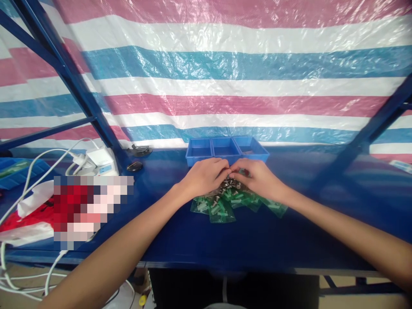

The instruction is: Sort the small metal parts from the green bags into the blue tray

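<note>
My left hand [206, 176] and my right hand [259, 178] meet over a small heap of metal screws [230, 185] on the blue table [244, 240]. The fingertips of both hands are pinched together at the heap; what they grip is too small to tell. Several green plastic bags [222, 208] with metal parts inside lie under and in front of the hands. Just behind the hands stands a blue tray with three compartments [225, 150].
At the left lie a white power adapter with white cables [96, 161], a small black object [134, 166], a white and red bag [28, 214] and a blue bin [13, 171]. Blue frame bars [77, 86] slant up at both sides. A striped tarp [225, 64] hangs behind.
</note>
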Demonstrator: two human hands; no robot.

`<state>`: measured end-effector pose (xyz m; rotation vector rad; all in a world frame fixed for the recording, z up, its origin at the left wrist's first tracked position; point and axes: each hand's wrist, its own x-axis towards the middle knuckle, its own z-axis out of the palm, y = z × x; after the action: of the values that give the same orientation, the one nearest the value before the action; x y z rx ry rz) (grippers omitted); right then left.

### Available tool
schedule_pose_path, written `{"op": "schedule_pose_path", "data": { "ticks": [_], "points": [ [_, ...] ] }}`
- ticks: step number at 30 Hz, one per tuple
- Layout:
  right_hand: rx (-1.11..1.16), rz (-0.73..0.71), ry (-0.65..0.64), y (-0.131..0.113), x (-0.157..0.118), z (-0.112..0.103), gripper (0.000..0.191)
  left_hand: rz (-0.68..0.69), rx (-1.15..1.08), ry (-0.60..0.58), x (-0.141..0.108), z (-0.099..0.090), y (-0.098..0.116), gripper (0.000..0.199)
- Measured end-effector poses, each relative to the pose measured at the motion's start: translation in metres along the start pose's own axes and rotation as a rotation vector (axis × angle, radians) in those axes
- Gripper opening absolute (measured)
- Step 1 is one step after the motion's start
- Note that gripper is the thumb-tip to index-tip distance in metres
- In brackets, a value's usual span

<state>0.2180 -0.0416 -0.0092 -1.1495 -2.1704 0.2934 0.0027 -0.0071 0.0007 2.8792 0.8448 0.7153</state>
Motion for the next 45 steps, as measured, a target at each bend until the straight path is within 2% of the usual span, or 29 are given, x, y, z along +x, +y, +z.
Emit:
{"op": "schedule_pose_path", "data": {
  "ticks": [3, 7, 14, 20, 24, 30, 32, 37, 40, 43, 45],
  "points": [
    [-0.023, -0.025, 0.026, -0.001, 0.001, -0.001, 0.015, -0.006, -0.006, -0.002, 0.000, -0.001, 0.000, 0.027],
    [-0.022, -0.025, 0.064, -0.002, 0.001, -0.005, 0.019, 0.003, 0.010, 0.029, -0.001, -0.001, 0.000, 0.020],
    [-0.033, -0.060, 0.075, -0.003, 0.001, -0.005, 0.027, 0.026, 0.037, 0.067, -0.001, 0.003, 0.001, 0.021],
    [-0.130, -0.115, 0.141, 0.000, -0.001, -0.002, 0.015, 0.009, 0.007, 0.080, 0.000, 0.007, -0.003, 0.019],
    [-0.145, -0.171, 0.124, 0.000, -0.002, -0.004, 0.017, -0.012, -0.009, 0.073, 0.001, 0.009, -0.003, 0.025],
    [0.039, 0.062, 0.085, -0.005, 0.000, -0.005, 0.009, -0.054, -0.074, 0.096, 0.002, 0.010, 0.001, 0.033],
    [0.056, 0.082, 0.080, -0.006, -0.001, -0.004, 0.008, -0.063, -0.095, 0.103, 0.002, 0.009, 0.002, 0.034],
    [0.012, 0.020, 0.071, -0.006, -0.002, -0.003, 0.014, -0.063, -0.110, 0.111, 0.003, 0.007, 0.001, 0.036],
    [-0.045, -0.033, 0.094, -0.006, -0.002, -0.004, 0.018, -0.049, -0.114, 0.071, 0.002, 0.005, 0.001, 0.031],
    [-0.126, -0.095, 0.139, -0.004, 0.000, -0.007, 0.022, -0.041, -0.066, 0.034, 0.001, 0.003, 0.002, 0.025],
    [-0.220, -0.141, 0.161, 0.001, 0.005, -0.010, 0.023, -0.061, 0.001, 0.044, 0.000, 0.002, 0.001, 0.029]
  ]
}}
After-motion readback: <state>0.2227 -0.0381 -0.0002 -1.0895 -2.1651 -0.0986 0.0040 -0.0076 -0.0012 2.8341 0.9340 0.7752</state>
